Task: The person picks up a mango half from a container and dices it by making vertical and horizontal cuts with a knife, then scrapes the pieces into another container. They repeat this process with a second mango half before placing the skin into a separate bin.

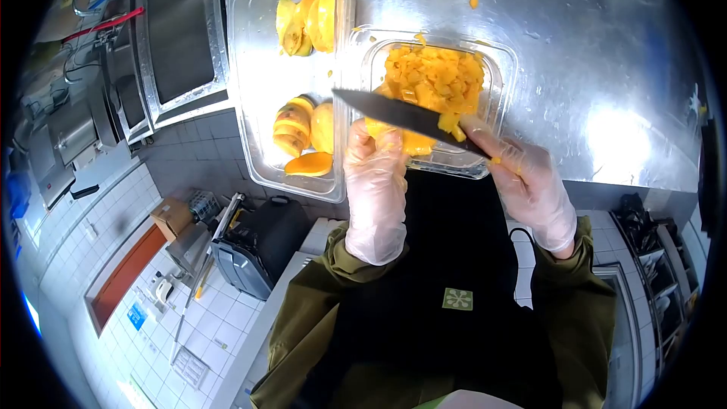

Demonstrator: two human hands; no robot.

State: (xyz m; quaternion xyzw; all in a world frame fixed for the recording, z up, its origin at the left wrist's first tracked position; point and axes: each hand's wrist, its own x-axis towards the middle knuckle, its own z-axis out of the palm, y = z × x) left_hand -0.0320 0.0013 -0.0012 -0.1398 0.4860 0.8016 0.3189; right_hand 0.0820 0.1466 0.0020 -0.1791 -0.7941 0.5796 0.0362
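Observation:
My right hand (522, 178), in a clear glove, is wrapped round the handle end of a knife (401, 115). The dark blade points to the upper left, across the near part of a clear container (503, 68), and bits of yellow fruit cling to it near the hand. Diced yellow fruit (435, 76) fills much of that container. My left hand (379, 174), gloved too, has its fingers curled round a yellow fruit piece (373, 127) below the blade. Left of it, a larger clear tray (254, 106) holds peeled fruit halves and slices (309, 19).
The containers stand on a steel worktop (575, 45) with a few fruit scraps (474, 1). Metal sinks (182, 23) lie to the left. Below left are a black bin (254, 254) and a cardboard box (172, 217). Shelving (666, 280) stands at the lower right.

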